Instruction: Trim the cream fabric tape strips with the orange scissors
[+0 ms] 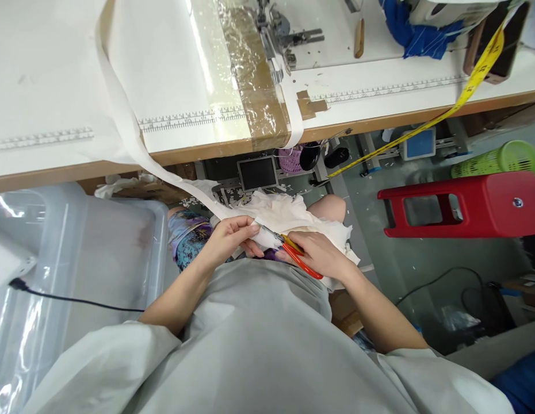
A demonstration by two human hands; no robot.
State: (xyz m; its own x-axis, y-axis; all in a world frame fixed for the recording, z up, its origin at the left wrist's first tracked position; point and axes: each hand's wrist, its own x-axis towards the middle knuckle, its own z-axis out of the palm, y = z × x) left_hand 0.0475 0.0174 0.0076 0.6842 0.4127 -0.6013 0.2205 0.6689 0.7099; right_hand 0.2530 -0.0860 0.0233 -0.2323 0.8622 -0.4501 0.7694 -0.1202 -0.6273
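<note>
Closest up is the grey top (pixel 267 339), and just past it the left hand (pixel 239 234) is pinching the white strip (pixel 194 192). The right hand (pixel 321 253) has its fingers wrapped round the scissors (pixel 298 259), orange-red handles and all, tips right by the left fingertips. White cloth (pixel 280 210) is bunched on the lap. Further out, the strip runs up over the table (pixel 172 69), and a yellow tape measure (pixel 459 99) dangles off its edge, with a metal presser foot (pixel 276 72) back there too.
</note>
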